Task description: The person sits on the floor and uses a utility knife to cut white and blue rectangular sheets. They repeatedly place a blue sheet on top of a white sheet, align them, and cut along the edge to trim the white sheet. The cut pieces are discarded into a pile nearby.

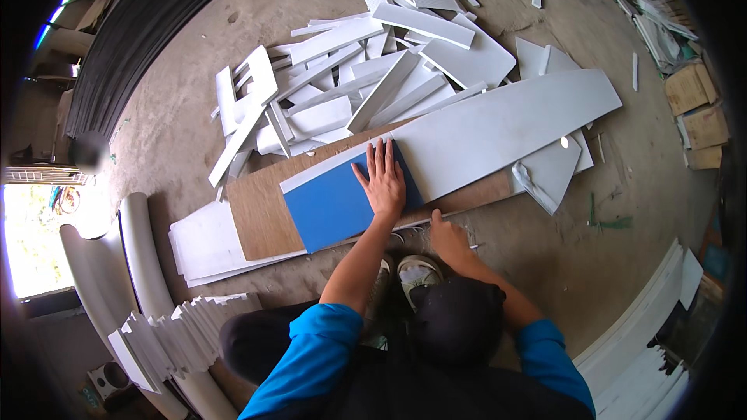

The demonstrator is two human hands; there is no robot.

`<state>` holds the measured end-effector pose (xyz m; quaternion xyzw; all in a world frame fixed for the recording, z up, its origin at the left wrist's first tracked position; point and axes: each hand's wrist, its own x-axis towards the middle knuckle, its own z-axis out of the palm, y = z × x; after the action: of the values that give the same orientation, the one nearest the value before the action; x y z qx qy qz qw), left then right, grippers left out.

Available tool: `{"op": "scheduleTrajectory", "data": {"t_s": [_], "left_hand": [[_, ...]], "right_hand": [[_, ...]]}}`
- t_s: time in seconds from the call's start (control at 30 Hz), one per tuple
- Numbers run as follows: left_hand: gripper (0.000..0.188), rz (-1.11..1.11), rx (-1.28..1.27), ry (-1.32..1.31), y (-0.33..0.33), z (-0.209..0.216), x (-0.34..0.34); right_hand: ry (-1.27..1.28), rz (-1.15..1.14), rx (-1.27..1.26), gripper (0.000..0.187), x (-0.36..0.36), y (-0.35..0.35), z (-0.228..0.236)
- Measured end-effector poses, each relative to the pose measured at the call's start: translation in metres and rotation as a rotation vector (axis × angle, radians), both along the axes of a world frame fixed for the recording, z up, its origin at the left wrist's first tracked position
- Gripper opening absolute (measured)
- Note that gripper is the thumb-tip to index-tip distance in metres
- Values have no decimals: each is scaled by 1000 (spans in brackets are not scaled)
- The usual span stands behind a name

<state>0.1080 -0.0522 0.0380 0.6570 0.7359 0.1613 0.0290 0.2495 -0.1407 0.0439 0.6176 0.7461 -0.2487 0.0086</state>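
My left hand (384, 185) lies flat with fingers spread on a blue rectangular sheet (327, 211). A white strip (325, 169) shows along the sheet's far edge. Underneath is a brown wooden board (257, 222). A long white panel (506, 136) lies on the board to the right of the blue sheet, its far-right end tapered. Just off the board's near edge, my right hand (451, 243) is closed, with fingers curled. Whatever it may hold is hidden or too small to make out.
Beyond the board lies a heap of white offcuts (366, 70). Large white rolls (144, 249) and a stack of white strips (187, 334) stand at the left. Cardboard boxes (692, 113) line the right side. My shoes (419, 271) are close to the board.
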Motion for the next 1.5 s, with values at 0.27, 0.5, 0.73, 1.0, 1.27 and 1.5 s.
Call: {"op": "scheduleTrajectory", "data": {"t_s": [0.27,0.5,0.73,1.0,1.27,1.5], "left_hand": [[51,1,-5,-37,-1,2,0],[48,-10,-8,-16,-1,-4,-3],[57,-12,-59,-3,0,-4,-4],[56,-24,-48,-27,0,0,-2],[53,-11,-9,-18,-2,-2,-4],[49,8,11,3,-4,0,-1]], "right_hand": [[133,-27,187,22,-29,108,33],[134,-13,182,23,-70,154,7],[72,-13,164,21,-72,156,10],[59,-32,159,21,-76,160,4],[84,-79,110,18,-60,114,-2],[-34,38,75,11,-11,23,2]]}}
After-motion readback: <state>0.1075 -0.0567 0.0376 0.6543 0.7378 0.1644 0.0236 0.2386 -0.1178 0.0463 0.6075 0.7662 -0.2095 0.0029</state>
